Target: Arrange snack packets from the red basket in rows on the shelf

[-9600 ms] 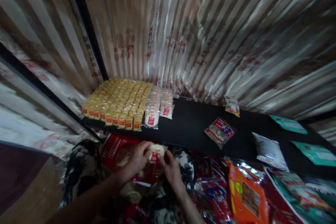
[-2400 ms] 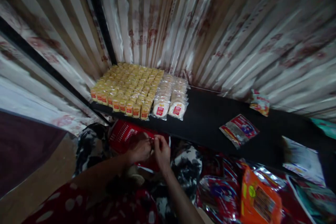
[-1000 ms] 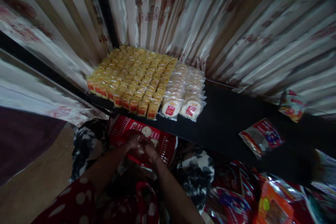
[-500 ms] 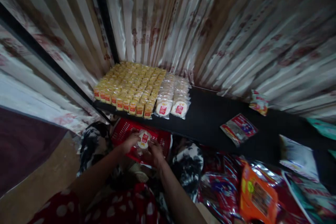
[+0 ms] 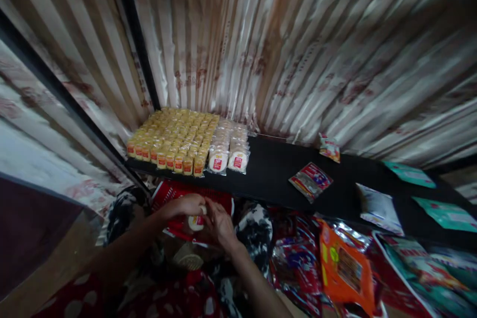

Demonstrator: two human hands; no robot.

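Both my hands are together over a red plastic basket (image 5: 164,194) on my lap. My left hand (image 5: 188,203) has its fingers closed at a small whitish packet (image 5: 203,209), seen edge-on, which looks like a wrapped round cracker. From the other side my right hand (image 5: 221,223) closes its fingers against the same packet. Just below the hands a round white wrapped cracker (image 5: 195,223) with a red label shows partly. On the black shelf ahead stand two rows of like white wrapped crackers (image 5: 237,160), beside a block of yellow wrapped snack packets (image 5: 175,134).
Further right on the shelf (image 5: 261,179) lie a red packet (image 5: 311,180), a white pouch (image 5: 378,208) and teal packets (image 5: 410,174). An orange bag (image 5: 346,268) and red bags (image 5: 296,258) are beside my right knee. A dark pole (image 5: 136,35) stands before the curtain.
My hands have come closer together; the cracker held flat between them before is now partly covered by fingers. The view has shifted right, showing more teal packets.
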